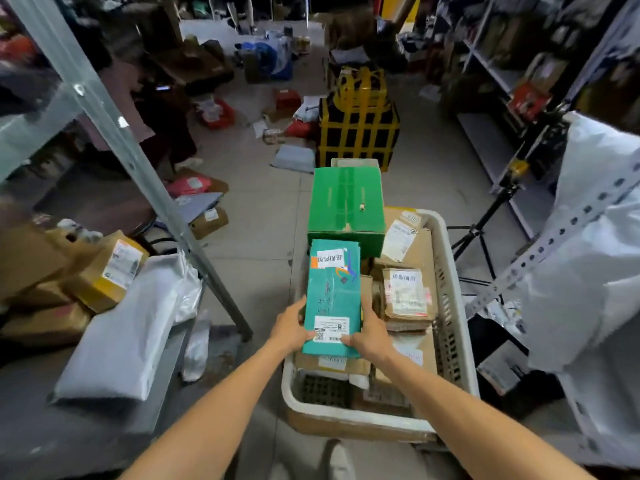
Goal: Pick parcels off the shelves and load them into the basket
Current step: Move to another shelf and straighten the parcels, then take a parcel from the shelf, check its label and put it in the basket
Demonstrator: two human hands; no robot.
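Loading in progress: teal parcel over the basket, not yet set down.

My left hand [289, 329] and right hand [370, 332] grip the near end of the flat, smooth teal parcel [332, 292], fingers curled round its edges. It sits just above the load in the white slotted plastic basket [346, 415]. Already in are a rigid green box [346, 202] and several creased brown cardboard parcels [405, 296] with paper labels. I judge the basket well filled. Left on the near shelf are a soft white poly bag [121, 334] and a yellow-taped carton [107, 271].
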